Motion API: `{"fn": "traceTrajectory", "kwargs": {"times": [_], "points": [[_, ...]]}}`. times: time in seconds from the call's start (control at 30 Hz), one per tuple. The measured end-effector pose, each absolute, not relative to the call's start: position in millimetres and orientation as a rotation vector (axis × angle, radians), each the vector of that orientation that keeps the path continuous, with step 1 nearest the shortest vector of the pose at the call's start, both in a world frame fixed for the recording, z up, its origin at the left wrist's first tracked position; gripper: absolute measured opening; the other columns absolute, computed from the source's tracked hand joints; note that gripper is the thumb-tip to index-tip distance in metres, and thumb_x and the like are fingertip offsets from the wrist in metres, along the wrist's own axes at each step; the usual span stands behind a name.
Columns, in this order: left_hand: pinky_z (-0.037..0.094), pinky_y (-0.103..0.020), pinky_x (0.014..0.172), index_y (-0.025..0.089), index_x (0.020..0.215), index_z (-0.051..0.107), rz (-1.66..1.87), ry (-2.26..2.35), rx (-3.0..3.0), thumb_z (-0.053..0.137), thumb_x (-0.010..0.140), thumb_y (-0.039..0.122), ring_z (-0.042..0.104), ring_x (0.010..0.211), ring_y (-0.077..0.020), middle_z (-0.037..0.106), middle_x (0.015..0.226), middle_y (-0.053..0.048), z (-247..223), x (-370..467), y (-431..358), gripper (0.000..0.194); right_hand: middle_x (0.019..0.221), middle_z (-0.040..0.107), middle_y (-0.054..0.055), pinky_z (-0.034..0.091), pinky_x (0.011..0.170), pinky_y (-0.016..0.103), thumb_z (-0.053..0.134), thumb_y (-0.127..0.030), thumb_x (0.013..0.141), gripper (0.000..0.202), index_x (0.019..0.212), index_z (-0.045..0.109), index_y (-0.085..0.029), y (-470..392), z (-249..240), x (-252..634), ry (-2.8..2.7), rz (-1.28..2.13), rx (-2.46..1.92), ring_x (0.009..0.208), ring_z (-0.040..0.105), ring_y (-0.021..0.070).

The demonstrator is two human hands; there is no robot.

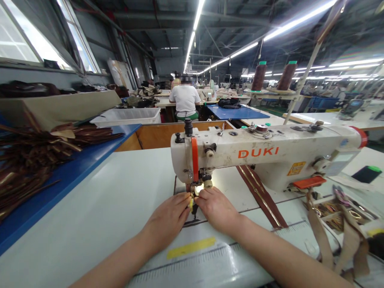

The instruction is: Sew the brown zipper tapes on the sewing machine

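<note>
A white sewing machine (222,150) with DUKI in orange letters stands on the pale table (129,180). Both hands meet at its needle area, under the lit head. My left hand (168,211) lies left of the presser foot, its fingers pressed together. On the right side, my right hand (216,208) has its fingers bent inward in a pinch. A small dark piece lies between the fingertips, mostly hidden and too small to name. Brown zipper strips (262,196) with metal teeth lie under the machine arm, right of my right hand.
Brown strips (39,160) are heaped on a blue table (90,158) at the left. A tray (339,216) with scissors and rings sits at the right, tan straps (319,232) hanging over it. Ahead, a person in a white shirt (185,100) sits facing away.
</note>
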State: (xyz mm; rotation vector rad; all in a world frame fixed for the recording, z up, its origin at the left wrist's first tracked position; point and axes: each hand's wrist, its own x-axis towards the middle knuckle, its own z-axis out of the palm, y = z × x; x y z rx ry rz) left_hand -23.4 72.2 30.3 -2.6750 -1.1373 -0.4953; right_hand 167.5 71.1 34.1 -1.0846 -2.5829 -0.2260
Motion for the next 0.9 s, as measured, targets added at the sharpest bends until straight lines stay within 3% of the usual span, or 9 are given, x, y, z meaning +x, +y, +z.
{"fn": "traceTrajectory", "kwargs": {"times": [0.27,0.9], "points": [[0.051,-0.039,0.099,0.014,0.116,0.06,-0.527,-1.204,-2.686,0.033,0.095,0.025,0.061,0.111,-0.0196,0.066,0.119,-0.01,26.7,-26.1,81.5,0.036,0.085,0.058,0.003,0.037,0.073,0.032,0.066,-0.014,0.089,0.003,0.088,0.064,-0.015,69.8,31.1,170.0,-2.522,-0.207,-1.142,0.083,0.048,0.0214],[0.054,-0.037,0.096,0.014,0.112,0.062,-0.555,-1.2,-2.643,0.038,0.093,0.02,0.063,0.105,-0.0195,0.069,0.113,-0.008,34.0,-32.9,60.0,0.03,0.081,0.058,0.005,0.041,0.073,0.031,0.059,-0.008,0.091,0.011,0.087,0.067,-0.014,60.6,31.5,176.0,-2.412,-0.049,-1.162,0.082,0.05,0.0213]]}}
